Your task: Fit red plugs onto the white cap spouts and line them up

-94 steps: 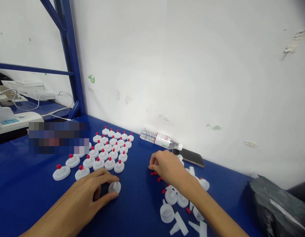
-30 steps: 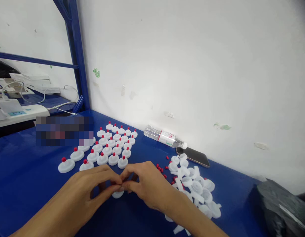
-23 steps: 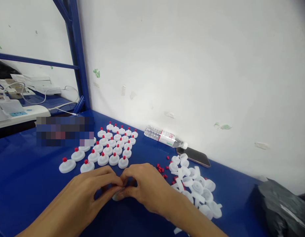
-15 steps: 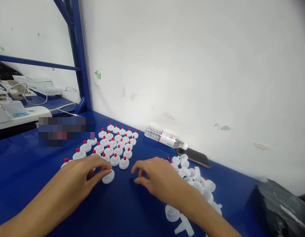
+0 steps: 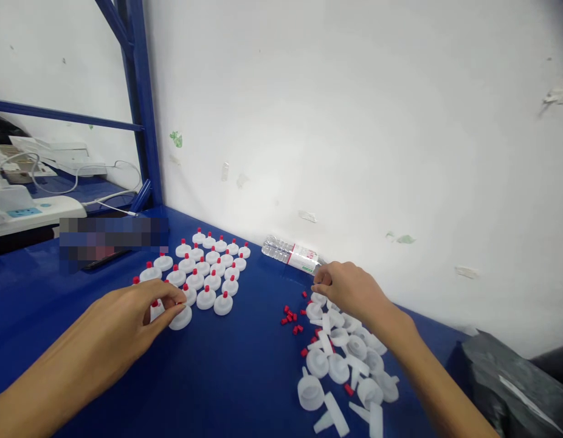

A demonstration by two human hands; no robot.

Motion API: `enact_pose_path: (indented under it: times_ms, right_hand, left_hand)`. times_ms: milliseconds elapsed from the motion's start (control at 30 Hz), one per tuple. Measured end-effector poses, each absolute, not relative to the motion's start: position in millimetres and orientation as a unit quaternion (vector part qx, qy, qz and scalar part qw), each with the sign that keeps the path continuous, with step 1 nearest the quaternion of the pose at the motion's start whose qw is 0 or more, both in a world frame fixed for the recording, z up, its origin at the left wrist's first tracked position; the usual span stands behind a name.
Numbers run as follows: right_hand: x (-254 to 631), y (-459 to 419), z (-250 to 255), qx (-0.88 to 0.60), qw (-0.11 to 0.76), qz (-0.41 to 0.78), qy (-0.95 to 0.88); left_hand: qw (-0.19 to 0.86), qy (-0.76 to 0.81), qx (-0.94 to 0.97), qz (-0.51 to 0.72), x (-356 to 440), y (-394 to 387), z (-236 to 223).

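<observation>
The left hand [image 5: 131, 319] has its thumb and forefinger closed on the top of a white cap [image 5: 181, 320], which sits base down on the blue counter [image 5: 245, 377] at the near edge of the red-tipped caps [image 5: 205, 297]. These stand upright in slanting rows on the left side, stretching toward the far wall [image 5: 354, 152], a few of them partly hidden behind the left hand. The right hand [image 5: 349, 289] is at the far end of the loose white caps [image 5: 317, 363], fingers curled in and fingertips close together; whether anything is between them cannot be told. The loose caps lie heaped on the right, some upright, others tipped over. Small red tips [image 5: 289, 317] are scattered along the heap's left side. A clear bottle [image 5: 302, 258] lies sideways by the wall, one end hidden behind the right hand. A dark grey bag [image 5: 514, 380] rests at far right.
</observation>
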State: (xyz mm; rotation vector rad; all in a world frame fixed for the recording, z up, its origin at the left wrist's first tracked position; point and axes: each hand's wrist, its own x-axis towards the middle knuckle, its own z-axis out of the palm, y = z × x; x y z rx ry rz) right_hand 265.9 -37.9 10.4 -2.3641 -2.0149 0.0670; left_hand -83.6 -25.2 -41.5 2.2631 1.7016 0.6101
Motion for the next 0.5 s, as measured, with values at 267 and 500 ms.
enact_pose_path:
  times_ms: [267,500]
  right_hand:
    - [273.5,-36.1,2.6,-0.765,-0.008,0.037,-0.643]
    - [274.9,-35.5,8.3,-0.762,0.021,0.035,-0.646]
  left_hand:
    - [0.121,0.602,0.767,0.186,-79.9,-24.3,-41.1]
    - [0.134,0.606,0.765,0.174,-77.6,-27.9,-38.2]
